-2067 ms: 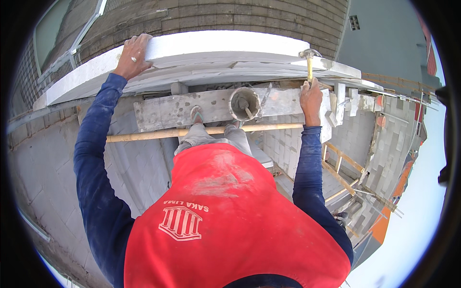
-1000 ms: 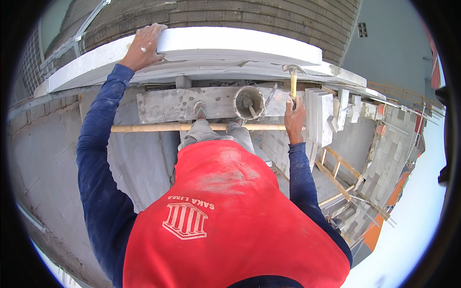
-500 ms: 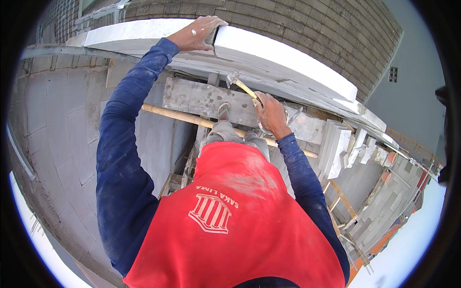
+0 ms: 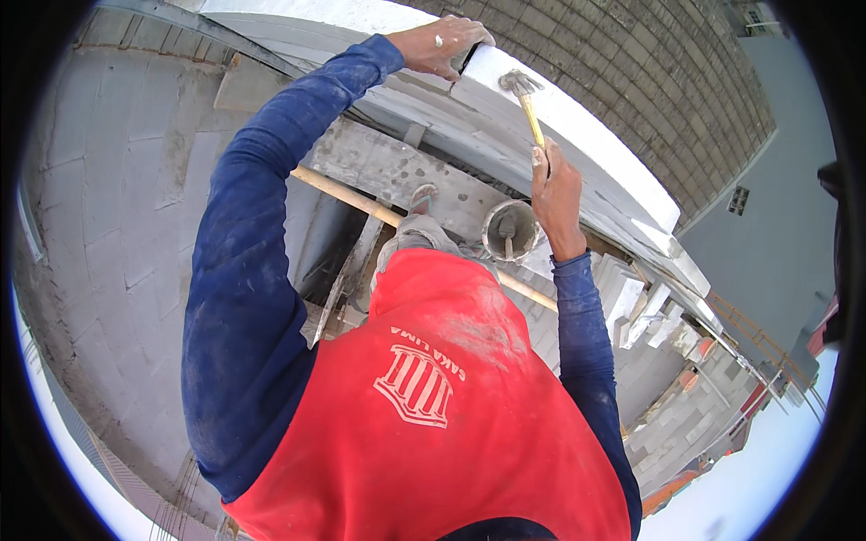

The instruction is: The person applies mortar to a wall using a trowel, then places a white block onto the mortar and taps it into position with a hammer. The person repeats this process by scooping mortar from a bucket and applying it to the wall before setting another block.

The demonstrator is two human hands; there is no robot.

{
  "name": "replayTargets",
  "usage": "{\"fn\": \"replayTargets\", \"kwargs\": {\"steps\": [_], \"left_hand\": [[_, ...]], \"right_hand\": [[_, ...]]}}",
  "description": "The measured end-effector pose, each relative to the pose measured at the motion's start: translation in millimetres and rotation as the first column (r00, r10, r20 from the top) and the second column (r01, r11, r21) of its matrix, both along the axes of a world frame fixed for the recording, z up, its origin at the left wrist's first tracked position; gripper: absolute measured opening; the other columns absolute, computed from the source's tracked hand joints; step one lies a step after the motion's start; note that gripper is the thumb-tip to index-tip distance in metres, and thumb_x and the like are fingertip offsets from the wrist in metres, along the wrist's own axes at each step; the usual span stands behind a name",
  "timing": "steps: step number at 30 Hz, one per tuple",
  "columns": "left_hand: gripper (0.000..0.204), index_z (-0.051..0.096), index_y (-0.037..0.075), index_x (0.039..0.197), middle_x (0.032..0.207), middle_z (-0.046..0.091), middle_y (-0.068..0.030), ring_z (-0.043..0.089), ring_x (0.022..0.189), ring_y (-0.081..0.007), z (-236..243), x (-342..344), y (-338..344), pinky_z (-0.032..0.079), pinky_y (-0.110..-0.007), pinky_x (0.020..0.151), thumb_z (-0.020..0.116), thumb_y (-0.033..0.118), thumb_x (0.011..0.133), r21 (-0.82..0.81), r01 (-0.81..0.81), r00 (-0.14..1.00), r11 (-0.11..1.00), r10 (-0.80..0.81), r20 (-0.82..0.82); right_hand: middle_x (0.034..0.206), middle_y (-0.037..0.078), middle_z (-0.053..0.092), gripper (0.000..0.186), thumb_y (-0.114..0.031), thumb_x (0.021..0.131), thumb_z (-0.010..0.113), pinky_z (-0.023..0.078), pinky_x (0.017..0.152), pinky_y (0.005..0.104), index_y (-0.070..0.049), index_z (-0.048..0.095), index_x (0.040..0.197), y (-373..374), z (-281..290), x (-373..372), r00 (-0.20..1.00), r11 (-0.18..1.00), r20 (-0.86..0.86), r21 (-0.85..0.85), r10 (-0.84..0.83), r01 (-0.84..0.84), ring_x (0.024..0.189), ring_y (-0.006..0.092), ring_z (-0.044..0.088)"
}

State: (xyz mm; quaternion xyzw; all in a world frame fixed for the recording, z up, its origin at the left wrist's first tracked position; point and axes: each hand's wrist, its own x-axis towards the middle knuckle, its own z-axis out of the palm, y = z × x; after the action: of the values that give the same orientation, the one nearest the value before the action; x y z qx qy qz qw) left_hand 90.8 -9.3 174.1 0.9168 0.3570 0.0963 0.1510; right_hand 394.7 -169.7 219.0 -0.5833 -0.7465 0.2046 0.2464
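My left hand (image 4: 442, 45) is closed over the end of a white wall block (image 4: 361, 13), thumb low on its near side and fingers across the top. A dark gap lies beside the fingertips, before the adjoining white block (image 4: 577, 126). My right hand (image 4: 557, 194) grips a hammer (image 4: 532, 117) by its yellow handle. The metal hammer head is over the top of the right-hand block; whether it touches cannot be made out. Below, left of my right wrist, sits a round bucket (image 4: 487, 236) with a handled tool (image 4: 509, 239) inside.
My foot (image 4: 424, 196) stands on a stained grey plank (image 4: 379, 167), with a bamboo pole (image 4: 347, 194) running across nearer me. Stacked pale blocks (image 4: 622, 293) stand at right. A tiled roof (image 4: 640, 81) lies beyond the wall, and a grey block wall (image 4: 117, 225) is at left.
The hammer has risen with my right hand from beside the wall to above the block top. The view has shifted, and the bucket shows more fully. My left hand stays on the block end.
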Motion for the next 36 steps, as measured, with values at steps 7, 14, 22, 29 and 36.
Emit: {"fn": "replayTargets", "kwargs": {"steps": [7,14,22,29,36], "left_hand": [[0.083,0.045,0.005,0.143,0.136,0.053,-0.0165,0.050,0.132,-0.0371,-1,1,-1,0.041,-0.047,0.117,0.089,0.026,0.076,-0.005,-0.003,1.000,1.000,0.003,0.002],[0.085,0.044,0.005,0.144,0.138,0.053,-0.0179,0.049,0.134,-0.0373,1,1,-3,0.040,-0.048,0.119,0.089,0.028,0.076,-0.036,-0.023,0.999,0.999,0.022,-0.028],[0.086,0.043,0.006,0.147,0.149,0.048,-0.0204,0.042,0.143,-0.0381,12,4,0,0.035,-0.048,0.123,0.088,0.031,0.078,-0.084,-0.041,0.994,0.996,0.033,-0.101],[0.089,0.040,0.007,0.151,0.155,0.042,-0.0232,0.037,0.148,-0.0389,19,4,-4,0.032,-0.047,0.125,0.087,0.034,0.080,-0.085,-0.045,0.986,0.995,0.030,-0.165],[0.079,0.049,0.007,0.138,0.138,0.055,-0.0154,0.051,0.133,-0.0359,13,4,-1,0.041,-0.045,0.117,0.091,0.018,0.072,-0.110,-0.035,0.999,0.993,0.036,0.002]], "right_hand": [[0.077,0.023,0.061,0.034,-0.025,0.106,0.054,0.047,0.064,0.0457,0.000,0.065,0.126,3,-5,5,1.000,0.999,-0.014,0.041,-0.014,0.014,0.067,0.0395,0.060],[0.074,0.023,0.060,0.030,-0.022,0.105,0.055,0.046,0.061,0.0470,0.000,0.066,0.122,3,10,0,0.999,0.999,-0.022,-0.034,-0.037,0.036,0.063,0.0401,0.058],[0.074,0.027,0.062,0.029,-0.022,0.104,0.057,0.045,0.060,0.0513,0.002,0.067,0.118,1,5,1,0.994,0.995,0.088,-0.076,-0.057,0.064,0.066,0.0454,0.061],[0.077,0.027,0.065,0.027,-0.021,0.103,0.057,0.048,0.063,0.0524,0.002,0.067,0.115,-9,2,-4,0.993,0.992,-0.033,-0.049,-0.116,0.114,0.071,0.0456,0.064],[0.084,0.026,0.067,0.026,-0.022,0.103,0.058,0.051,0.069,0.0521,0.001,0.065,0.113,-25,-7,0,0.982,0.981,-0.051,-0.071,-0.184,0.180,0.078,0.0455,0.066]]}}
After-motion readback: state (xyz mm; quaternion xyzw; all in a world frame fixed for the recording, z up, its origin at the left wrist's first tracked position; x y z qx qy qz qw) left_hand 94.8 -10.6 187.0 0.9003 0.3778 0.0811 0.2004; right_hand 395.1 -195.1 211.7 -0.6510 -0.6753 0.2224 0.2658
